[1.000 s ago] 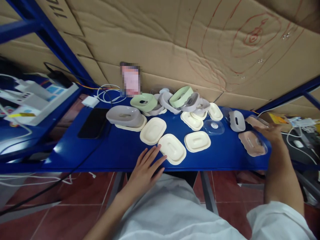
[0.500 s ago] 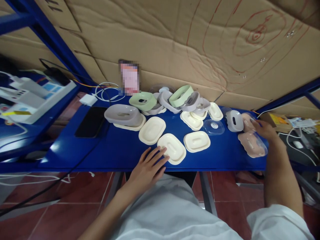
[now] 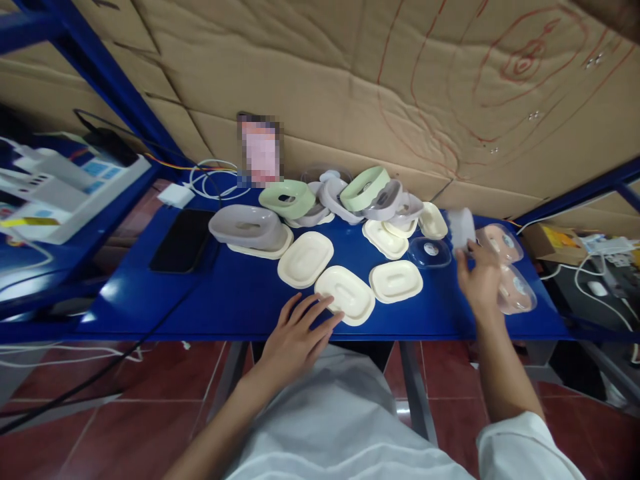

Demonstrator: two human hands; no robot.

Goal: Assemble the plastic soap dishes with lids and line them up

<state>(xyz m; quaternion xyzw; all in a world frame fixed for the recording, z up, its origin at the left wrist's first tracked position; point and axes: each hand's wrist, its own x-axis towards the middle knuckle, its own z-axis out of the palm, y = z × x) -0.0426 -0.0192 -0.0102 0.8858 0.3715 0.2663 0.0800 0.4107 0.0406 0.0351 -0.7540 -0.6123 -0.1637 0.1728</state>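
Note:
My left hand (image 3: 297, 333) lies flat on the blue table (image 3: 240, 300) at its front edge, fingers spread, fingertips touching a cream oval tray (image 3: 345, 303). My right hand (image 3: 477, 277) is raised at the right, blurred by motion, with its fingers at a grey soap-box piece (image 3: 461, 229). Two pink boxes with clear lids (image 3: 505, 243) (image 3: 517, 290) sit just right of that hand. More cream trays (image 3: 305, 259) (image 3: 396, 281) and a clear lid (image 3: 429, 252) lie between my hands.
A pile of green (image 3: 286, 198) and grey shells (image 3: 245, 227) lines the back by the cardboard wall (image 3: 350, 80). A black phone (image 3: 183, 240), a white charger and cable (image 3: 210, 180) lie left. Blue shelf posts stand at both sides, with cables and boxes (image 3: 65, 193) beyond.
My right hand left the pink boxes at the far right and swept left to the grey piece, which now sits lifted and blurred. My left hand stayed put.

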